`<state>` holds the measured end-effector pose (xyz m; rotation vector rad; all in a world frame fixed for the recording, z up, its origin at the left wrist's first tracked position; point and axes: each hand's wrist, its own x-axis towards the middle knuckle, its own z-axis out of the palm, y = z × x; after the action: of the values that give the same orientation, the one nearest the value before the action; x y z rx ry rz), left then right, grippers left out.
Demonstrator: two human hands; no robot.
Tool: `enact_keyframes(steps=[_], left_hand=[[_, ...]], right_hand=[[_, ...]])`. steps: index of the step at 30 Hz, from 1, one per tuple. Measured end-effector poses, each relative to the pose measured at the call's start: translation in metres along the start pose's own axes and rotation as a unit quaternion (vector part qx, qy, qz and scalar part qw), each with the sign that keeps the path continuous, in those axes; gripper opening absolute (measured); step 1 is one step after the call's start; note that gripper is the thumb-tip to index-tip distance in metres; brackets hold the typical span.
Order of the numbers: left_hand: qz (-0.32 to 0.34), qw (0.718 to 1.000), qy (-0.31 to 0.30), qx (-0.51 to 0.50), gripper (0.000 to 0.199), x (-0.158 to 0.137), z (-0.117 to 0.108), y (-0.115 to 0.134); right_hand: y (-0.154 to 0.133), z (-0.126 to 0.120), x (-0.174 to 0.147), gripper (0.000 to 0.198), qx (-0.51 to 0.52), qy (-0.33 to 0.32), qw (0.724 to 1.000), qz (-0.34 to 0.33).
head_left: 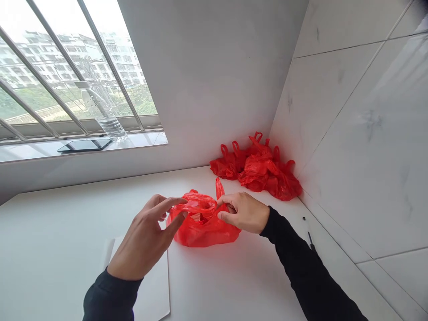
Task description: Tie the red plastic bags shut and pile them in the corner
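Note:
A red plastic bag (207,234) with loop handles sits on the white table in front of me, its top crumpled and partly open. Something inside shows through the gap, too unclear to name. My left hand (150,234) is at the bag's left side, with a handle loop between its thumb and fingertips. At the right side of the same loop, my right hand (245,211) pinches the plastic between bent fingers. Another handle stands up just behind the right fingertips.
Several red plastic bags (259,169) are heaped in the far corner by the tiled wall (364,133). A pen (310,236) lies at the right. White paper or board (154,285) is under my left arm. The windowsill holds a bottle (110,125) and a dark tablet-like device (85,145).

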<state>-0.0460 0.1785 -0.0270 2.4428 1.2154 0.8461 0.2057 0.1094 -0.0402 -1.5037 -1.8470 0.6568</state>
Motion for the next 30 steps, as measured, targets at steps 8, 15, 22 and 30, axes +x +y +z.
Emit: enact_keyframes(steps=[8, 15, 22, 30], left_hand=[[-0.128, 0.983, 0.003, -0.128, 0.035, -0.007, -0.027, 0.024], [-0.046, 0.998, -0.038, 0.026, 0.029, -0.009, -0.024, 0.027], [-0.085, 0.989, -0.084, -0.082, 0.031, -0.011, -0.026, 0.042], [-0.186, 0.967, -0.021, -0.174, 0.050, -0.015, -0.037, 0.057]], right_hand=[[-0.005, -0.009, -0.008, 0.032, -0.177, -0.083, 0.978, 0.075], [0.004, 0.010, 0.008, 0.023, -0.237, -0.073, 0.960, 0.132], [0.005, 0.011, 0.005, 0.007, -0.182, -0.082, 0.974, 0.106], [-0.028, -0.007, -0.012, 0.019, -0.171, 0.104, 0.979, 0.039]])
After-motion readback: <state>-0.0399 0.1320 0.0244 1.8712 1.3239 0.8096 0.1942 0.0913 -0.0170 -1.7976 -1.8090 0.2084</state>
